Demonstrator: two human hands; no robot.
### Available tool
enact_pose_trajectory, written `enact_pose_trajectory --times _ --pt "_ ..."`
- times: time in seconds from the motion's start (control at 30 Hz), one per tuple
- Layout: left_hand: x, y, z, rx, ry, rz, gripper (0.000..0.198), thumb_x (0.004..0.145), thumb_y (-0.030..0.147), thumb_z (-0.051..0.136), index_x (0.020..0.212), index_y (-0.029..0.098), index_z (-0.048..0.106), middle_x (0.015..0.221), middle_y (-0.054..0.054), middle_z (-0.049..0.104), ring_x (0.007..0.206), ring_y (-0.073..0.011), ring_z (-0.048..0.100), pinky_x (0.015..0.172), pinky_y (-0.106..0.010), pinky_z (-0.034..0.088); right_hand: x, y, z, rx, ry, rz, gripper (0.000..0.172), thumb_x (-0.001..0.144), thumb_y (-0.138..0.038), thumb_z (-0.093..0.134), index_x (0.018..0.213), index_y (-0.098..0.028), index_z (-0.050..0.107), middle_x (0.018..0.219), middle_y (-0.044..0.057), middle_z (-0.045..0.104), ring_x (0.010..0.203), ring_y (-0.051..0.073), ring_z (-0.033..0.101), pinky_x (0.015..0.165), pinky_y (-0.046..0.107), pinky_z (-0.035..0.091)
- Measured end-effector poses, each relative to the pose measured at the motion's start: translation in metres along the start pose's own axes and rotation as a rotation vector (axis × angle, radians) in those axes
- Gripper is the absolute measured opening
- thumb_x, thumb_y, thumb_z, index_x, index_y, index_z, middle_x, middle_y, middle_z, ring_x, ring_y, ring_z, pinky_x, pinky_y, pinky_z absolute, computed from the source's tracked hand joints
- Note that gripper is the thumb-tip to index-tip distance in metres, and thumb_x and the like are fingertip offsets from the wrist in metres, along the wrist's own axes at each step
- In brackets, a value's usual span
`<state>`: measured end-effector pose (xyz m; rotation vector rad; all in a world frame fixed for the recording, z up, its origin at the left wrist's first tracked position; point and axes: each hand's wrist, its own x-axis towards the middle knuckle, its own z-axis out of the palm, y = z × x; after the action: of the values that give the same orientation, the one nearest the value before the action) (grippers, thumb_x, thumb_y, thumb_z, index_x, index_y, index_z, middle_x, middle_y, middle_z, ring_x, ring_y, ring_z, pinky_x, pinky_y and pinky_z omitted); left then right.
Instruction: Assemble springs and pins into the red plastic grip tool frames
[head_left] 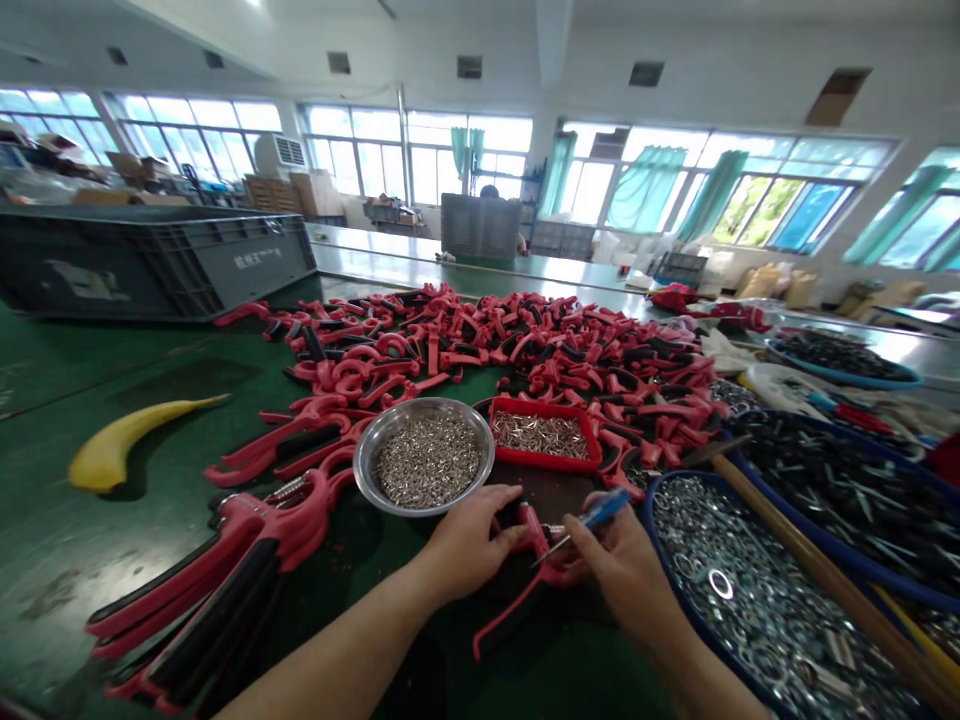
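Evidently, the right hand (624, 556) grips a screwdriver (609, 507), left hand's (471, 538) grasp unclear (crate (259, 285) lettered "杭州").

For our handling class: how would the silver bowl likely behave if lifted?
The silver bowl would probably feel heavy, being loaded with small metal pieces. Shiny and smooth-looking, it may be slippery. Being open, it might spill if tilted.

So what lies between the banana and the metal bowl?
In the head view, several red-and-black tools lie toward the metal bowl, with a stretch of green tabletop between them and the banana.
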<state>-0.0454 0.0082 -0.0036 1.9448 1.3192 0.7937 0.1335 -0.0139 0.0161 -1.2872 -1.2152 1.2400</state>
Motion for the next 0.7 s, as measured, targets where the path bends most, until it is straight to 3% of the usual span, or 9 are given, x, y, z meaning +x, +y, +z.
enact_pose_trajectory --times 0.13,0.4,0.5,0.6,0.7 --pt "-0.001 0.000 -0.001 0.017 0.009 0.029 0.046 0.077 0.034 0.055 0.120 0.017 0.051 0.122 -0.009 0.053 0.096 -0.0201 0.055 0.090 -0.035 0.042 0.001 -0.002 -0.007 -0.062 0.172 -0.155 0.038 0.072 -0.042 0.064 0.091 -0.023 0.036 0.073 -0.001 0.062 0.062 0.021 0.065 0.044 0.030 0.055" --pt "-0.002 0.004 -0.001 0.004 0.025 -0.004 0.047 0.077 0.034 0.056 0.119 0.016 0.051 0.121 -0.008 0.054 0.104 -0.0219 0.052 0.094 -0.035 0.039 0.002 0.002 -0.001 -0.159 0.175 -0.201 0.035 0.075 -0.040 0.061 0.091 -0.023 0.036 0.074 0.000 0.061 0.062 0.021 0.065 0.047 0.032 0.057" --pt "-0.002 0.006 -0.002 0.002 0.017 -0.003 0.046 0.077 0.033 0.057 0.119 0.016 0.052 0.121 -0.008 0.054 0.105 -0.0204 0.052 0.095 -0.033 0.038 0.001 0.003 -0.001 -0.021 0.165 -0.089 0.038 0.073 -0.040 0.064 0.091 -0.023 0.035 0.072 -0.001 0.061 0.060 0.019 0.065 0.046 0.027 0.055" --pt "-0.001 0.006 -0.003 0.012 0.001 0.005 0.045 0.077 0.034 0.057 0.119 0.017 0.052 0.121 -0.008 0.054 0.101 -0.0195 0.054 0.092 -0.033 0.040 0.000 0.001 0.002 0.109 -0.001 0.127 0.040 0.073 -0.040 0.063 0.091 -0.021 0.033 0.064 -0.003 0.060 0.052 0.015 0.063 0.040 0.021 0.049" --pt "0.000 0.005 -0.003 0.028 0.007 0.001 0.046 0.077 0.033 0.057 0.120 0.017 0.051 0.121 -0.008 0.054 0.099 -0.0191 0.055 0.091 -0.032 0.041 -0.004 0.000 0.005 0.044 -0.088 0.148 0.041 0.073 -0.040 0.063 0.093 -0.021 0.033 0.060 -0.005 0.059 0.049 0.014 0.062 0.039 0.018 0.046"
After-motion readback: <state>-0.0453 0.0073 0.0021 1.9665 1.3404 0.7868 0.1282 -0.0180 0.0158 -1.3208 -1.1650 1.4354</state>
